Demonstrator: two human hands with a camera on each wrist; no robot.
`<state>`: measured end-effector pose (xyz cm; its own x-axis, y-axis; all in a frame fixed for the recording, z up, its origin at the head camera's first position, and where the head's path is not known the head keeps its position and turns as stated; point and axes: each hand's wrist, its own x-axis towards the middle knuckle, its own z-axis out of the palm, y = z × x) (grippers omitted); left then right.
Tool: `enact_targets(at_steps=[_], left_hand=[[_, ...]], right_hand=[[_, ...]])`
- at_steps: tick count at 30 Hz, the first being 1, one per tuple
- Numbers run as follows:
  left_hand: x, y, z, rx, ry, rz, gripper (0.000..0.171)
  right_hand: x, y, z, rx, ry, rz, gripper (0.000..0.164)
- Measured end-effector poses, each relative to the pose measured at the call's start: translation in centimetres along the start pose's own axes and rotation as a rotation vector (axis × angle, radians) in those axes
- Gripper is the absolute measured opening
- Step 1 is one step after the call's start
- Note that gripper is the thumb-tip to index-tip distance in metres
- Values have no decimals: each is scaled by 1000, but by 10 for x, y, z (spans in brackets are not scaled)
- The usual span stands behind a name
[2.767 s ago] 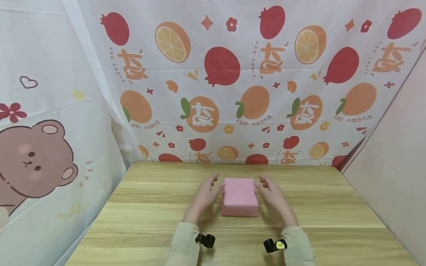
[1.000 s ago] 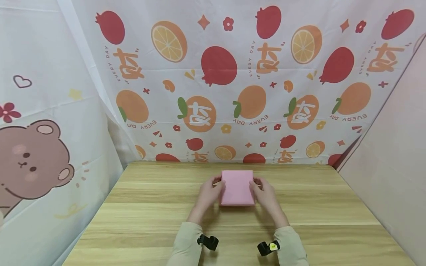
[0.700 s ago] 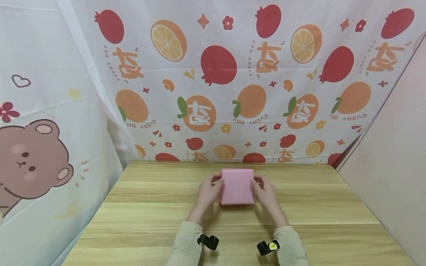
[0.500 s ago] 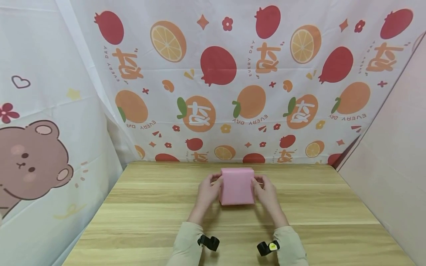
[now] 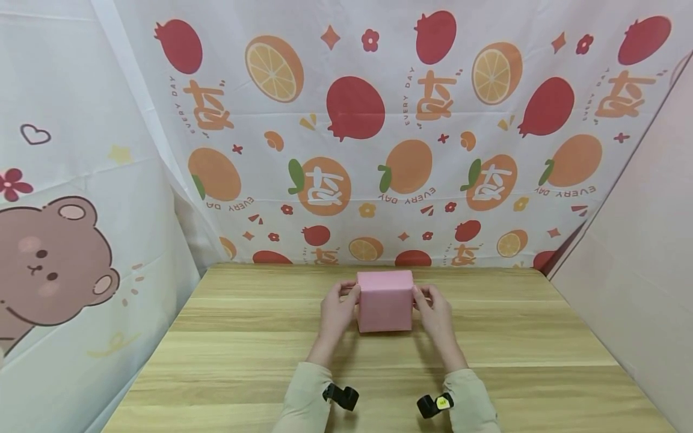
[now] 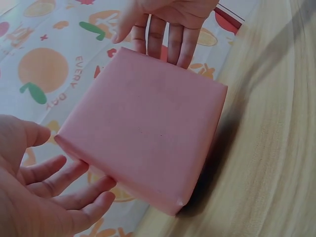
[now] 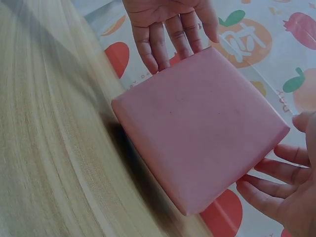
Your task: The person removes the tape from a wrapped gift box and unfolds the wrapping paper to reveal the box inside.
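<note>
In the head view the pink box [image 5: 385,310] hides its own back and underside, the left edge cuts off the printed bear [image 5: 59,261], and marking on the yellow label [image 5: 443,402] is too small to read. In their own wrist views, edges crop the left hand [image 6: 42,190] and right hand [image 7: 289,180].

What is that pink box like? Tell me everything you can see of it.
The pink box looks squarish and fairly shallow, with a smooth, plain surface like paper and a few tiny dark specks. No opening shows. It is roughly upright, broad face toward the person, near the far side of the wooden table; whether its underside fully touches the wood is unclear. Fingers of the left hand and right hand touch its opposite sides.
</note>
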<state>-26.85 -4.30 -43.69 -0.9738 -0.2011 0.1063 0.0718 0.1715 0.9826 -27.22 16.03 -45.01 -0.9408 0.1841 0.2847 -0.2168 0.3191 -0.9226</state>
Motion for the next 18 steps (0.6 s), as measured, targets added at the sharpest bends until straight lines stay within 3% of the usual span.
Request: enact_targets(at_steps=[6, 18], left_hand=[[-1, -1, 1, 16, 36, 20, 32], [-3, 0, 3, 1, 42, 41, 28]], right_hand=[[0, -1, 0, 126, 24, 32, 29], [1, -2, -3, 161, -25, 46, 27]])
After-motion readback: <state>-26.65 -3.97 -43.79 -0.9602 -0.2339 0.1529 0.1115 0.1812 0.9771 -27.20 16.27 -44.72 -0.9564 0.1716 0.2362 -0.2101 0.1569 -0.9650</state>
